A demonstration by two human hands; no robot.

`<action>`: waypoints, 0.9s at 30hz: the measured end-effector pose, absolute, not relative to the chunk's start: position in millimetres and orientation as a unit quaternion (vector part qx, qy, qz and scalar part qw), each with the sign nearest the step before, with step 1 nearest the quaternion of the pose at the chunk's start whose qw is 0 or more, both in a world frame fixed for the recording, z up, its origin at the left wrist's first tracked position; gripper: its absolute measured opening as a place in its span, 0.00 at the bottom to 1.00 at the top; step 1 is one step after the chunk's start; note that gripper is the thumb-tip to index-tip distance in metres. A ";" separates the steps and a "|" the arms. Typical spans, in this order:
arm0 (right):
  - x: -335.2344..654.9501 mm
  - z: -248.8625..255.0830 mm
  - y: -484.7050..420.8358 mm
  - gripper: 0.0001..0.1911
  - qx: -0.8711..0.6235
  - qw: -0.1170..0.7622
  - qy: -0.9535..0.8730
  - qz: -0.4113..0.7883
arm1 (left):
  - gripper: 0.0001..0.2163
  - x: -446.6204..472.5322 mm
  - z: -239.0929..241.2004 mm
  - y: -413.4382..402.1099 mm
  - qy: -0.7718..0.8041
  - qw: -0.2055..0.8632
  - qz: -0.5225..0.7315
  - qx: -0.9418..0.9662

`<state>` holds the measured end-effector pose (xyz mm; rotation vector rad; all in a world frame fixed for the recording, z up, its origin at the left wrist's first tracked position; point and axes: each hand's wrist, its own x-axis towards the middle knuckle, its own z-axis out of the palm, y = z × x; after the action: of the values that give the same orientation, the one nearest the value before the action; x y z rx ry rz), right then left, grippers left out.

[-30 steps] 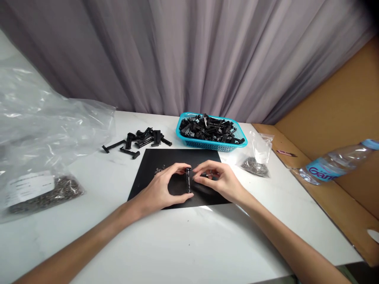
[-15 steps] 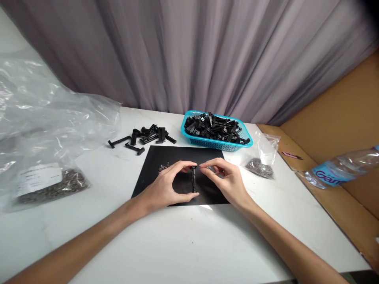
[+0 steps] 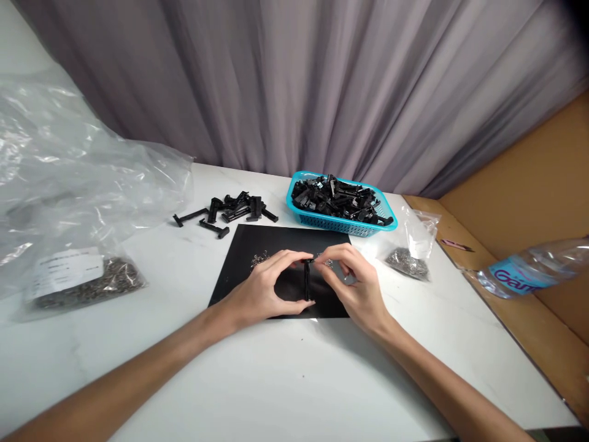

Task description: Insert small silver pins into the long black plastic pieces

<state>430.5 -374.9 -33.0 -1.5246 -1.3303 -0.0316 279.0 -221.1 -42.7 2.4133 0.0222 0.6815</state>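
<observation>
The left hand (image 3: 264,285) makes a big C in the middle of the frame, with a thin black part (image 3: 307,281) standing up between thumb and fingers. It is held by its two ends, maybe so its long side is easy to reach. The right hand (image 3: 356,279) has its thumb and finger tips close together at the part's top end. I can't tell if they pinch something tiny.

Under the hands is a black mat (image 3: 248,242), with little shiny bits (image 3: 259,259) on it. The dark mat likely makes them easy to spot. The white table (image 3: 230,368) is smooth and shiny.

At the left and right sit clear bags (image 3: 94,282) of small metal bits, probably kept close for easy reach. A bottle (image 3: 519,276) leans at the far right. Past the mat lie loose black parts (image 3: 230,209), and a blue basket (image 3: 391,224) keeps lots more together. A gray curtain (image 3: 257,80) hangs across the top, and a brown board (image 3: 529,166) stands at the right.
</observation>
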 end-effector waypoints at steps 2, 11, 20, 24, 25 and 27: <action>429.9 -34.2 -373.3 0.04 -0.639 0.535 -0.553 -0.001 | 0.29 279.2 -42.3 -221.4 0.003 0.313 0.259 0.914; 427.7 -40.3 -369.1 0.03 -0.648 0.532 -0.544 0.010 | 0.29 280.7 -41.9 -222.0 -0.004 0.325 0.260 0.909; 422.2 -42.7 -370.3 0.03 -0.658 0.530 -0.534 -0.019 | 0.28 279.1 -42.7 -224.1 -0.004 0.314 0.266 0.912; 419.0 -44.8 -372.4 0.04 -0.673 0.501 -0.540 -0.068 | 0.28 279.2 -42.9 -227.1 -0.007 0.305 0.269 0.914; 418.2 -45.6 -372.7 0.04 -0.676 0.491 -0.543 -0.084 | 0.28 279.4 -42.9 -227.8 -0.006 0.302 0.271 0.914; 416.8 -47.5 -373.1 0.05 -0.679 0.470 -0.552 -0.116 | 0.28 279.9 -43.0 -228.7 -0.004 0.297 0.280 0.913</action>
<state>416.8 -373.1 -47.5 -1.6634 -1.3537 -0.2847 279.9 -228.7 -43.0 2.4268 -0.0108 0.7448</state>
